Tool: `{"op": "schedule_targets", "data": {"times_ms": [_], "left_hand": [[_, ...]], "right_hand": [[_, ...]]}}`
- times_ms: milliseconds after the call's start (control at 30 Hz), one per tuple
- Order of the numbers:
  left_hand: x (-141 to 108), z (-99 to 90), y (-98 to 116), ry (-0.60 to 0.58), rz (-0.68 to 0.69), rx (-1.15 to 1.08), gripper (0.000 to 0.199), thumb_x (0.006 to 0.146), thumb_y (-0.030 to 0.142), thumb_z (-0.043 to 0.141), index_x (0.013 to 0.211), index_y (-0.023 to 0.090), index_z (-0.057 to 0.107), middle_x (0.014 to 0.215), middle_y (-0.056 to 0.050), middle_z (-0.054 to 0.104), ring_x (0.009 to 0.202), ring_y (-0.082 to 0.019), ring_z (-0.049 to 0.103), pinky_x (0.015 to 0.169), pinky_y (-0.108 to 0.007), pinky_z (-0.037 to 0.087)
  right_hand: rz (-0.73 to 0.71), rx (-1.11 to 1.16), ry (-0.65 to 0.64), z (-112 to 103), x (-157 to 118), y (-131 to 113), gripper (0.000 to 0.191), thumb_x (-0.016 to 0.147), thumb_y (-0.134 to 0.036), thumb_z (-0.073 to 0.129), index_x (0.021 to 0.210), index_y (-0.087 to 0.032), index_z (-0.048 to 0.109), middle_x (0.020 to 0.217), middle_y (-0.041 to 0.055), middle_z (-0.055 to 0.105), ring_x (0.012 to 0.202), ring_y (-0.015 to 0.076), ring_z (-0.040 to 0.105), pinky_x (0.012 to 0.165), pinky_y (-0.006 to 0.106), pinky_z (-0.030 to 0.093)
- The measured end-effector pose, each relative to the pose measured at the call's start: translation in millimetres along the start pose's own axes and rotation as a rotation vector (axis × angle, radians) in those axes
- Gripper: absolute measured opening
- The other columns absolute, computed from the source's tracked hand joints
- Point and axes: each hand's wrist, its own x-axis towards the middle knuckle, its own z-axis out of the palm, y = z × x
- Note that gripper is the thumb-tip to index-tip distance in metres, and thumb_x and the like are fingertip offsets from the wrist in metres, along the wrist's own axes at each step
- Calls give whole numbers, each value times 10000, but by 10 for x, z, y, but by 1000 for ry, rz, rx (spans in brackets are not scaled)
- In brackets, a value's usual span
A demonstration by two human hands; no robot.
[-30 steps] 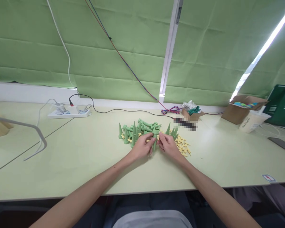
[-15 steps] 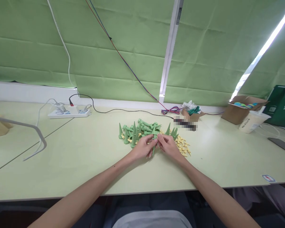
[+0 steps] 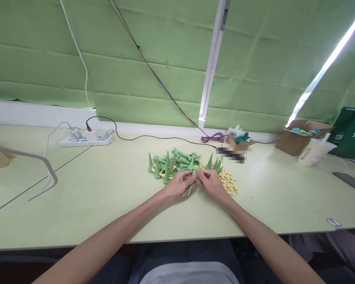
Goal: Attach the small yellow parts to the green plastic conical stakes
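Observation:
My left hand (image 3: 179,184) is closed around a green plastic spike (image 3: 190,189), its pointed end slanting down toward me. Pinched fingers of my right hand (image 3: 209,181) meet the spike's upper end; whether a small part is also between them is hidden. Just beyond both hands lies a pile of green plastic spikes (image 3: 182,159), several standing on their wide caps at the left. More upright green spikes (image 3: 209,161) stand behind my right hand. Beside that hand, small yellow plastic pieces (image 3: 229,181) are scattered, and a few lie among the green ones.
At the back left is a white power strip (image 3: 87,140) with a black cable running right. A small open box (image 3: 239,145), a larger cardboard box (image 3: 294,144), a drink cup (image 3: 313,153) and a dark flat device (image 3: 350,181) are to the right. A grey bent rod (image 3: 44,159) juts in at left.
The held spike has tilted slightly, its tip now a little further left and nearer me. Both hands stay in nearly the same place, and the pile looks unchanged.

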Motion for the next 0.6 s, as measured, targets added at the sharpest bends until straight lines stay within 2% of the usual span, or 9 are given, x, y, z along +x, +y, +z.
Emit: {"op": "schedule_targets", "data": {"times_ms": [200,400,500,600], "left_hand": [[3,16,-25,19,-2,-37,414,845,579,566,867,166,584,635,23,484,378,-24,287,361,-226,167],[1,6,-28,5,-18,-51,432,843,592,561,841,161,598,607,18,484,375,-28,256,364,-242,140],[-3,6,-17,-23,-48,-86,440,846,588,562,801,151,583,596,25,482,350,-18,268,356,-231,146],[-7,19,-3,-56,-70,-150,457,859,588,544,772,139,563,614,20,509,328,-18,330,339,-215,174]], "right_hand": [[-10,-25,15,2,-7,28,553,924,-547,471,509,-181,449,443,-36,408,442,95,339,457,248,262],[-11,-23,21,0,0,26,552,910,-563,485,511,-183,454,445,-41,389,446,96,326,456,251,255],[-8,6,16,3,3,3,535,914,-547,492,522,-184,465,450,-32,436,441,100,361,458,251,274],[-1,62,2,10,0,-17,520,923,-542,485,544,-187,470,456,-25,478,441,115,456,455,248,292]]}}
